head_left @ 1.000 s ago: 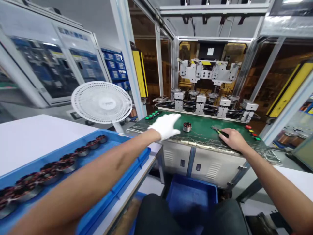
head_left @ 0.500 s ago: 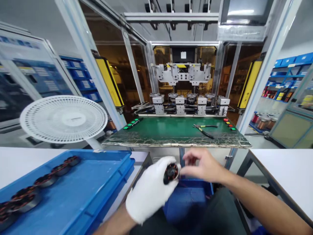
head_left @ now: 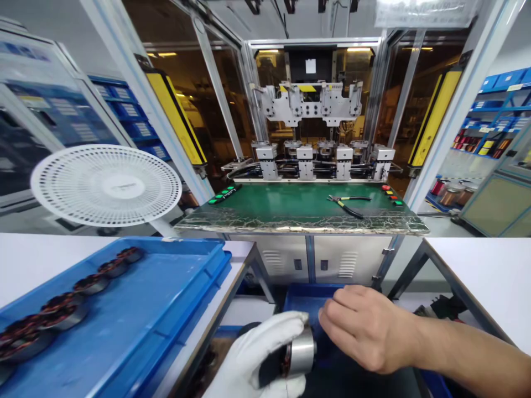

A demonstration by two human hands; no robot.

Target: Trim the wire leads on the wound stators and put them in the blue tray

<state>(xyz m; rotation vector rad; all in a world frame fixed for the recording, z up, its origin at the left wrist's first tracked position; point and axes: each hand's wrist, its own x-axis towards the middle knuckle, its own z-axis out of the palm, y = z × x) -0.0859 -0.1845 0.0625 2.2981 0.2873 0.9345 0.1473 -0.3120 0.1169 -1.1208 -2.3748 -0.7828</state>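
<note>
My left hand (head_left: 261, 354), in a white glove, is closed round a round motor part (head_left: 302, 354) with a silver metal rim and dark copper-wound inside; its metal side faces right. Just right of it is my bare right hand (head_left: 369, 326), its fingers curled together near the part but apart from it. Whatever those fingertips may pinch is hidden. At the left, a blue tray (head_left: 166, 331) holds several similar wound parts (head_left: 92, 283) in a row along its far left side.
Ahead stands a machine with a green worktop (head_left: 282, 202). Pliers (head_left: 347, 204) lie on it near the red and green buttons (head_left: 390, 193). A white fan (head_left: 108, 185) is at the left. A blue bin (head_left: 307, 296) sits below, and a white table (head_left: 481, 276) at the right.
The view has tilted down. Both hands sit lower in the picture, the held part has turned from its wound face to its metal side, and my right fingers have curled in.
</note>
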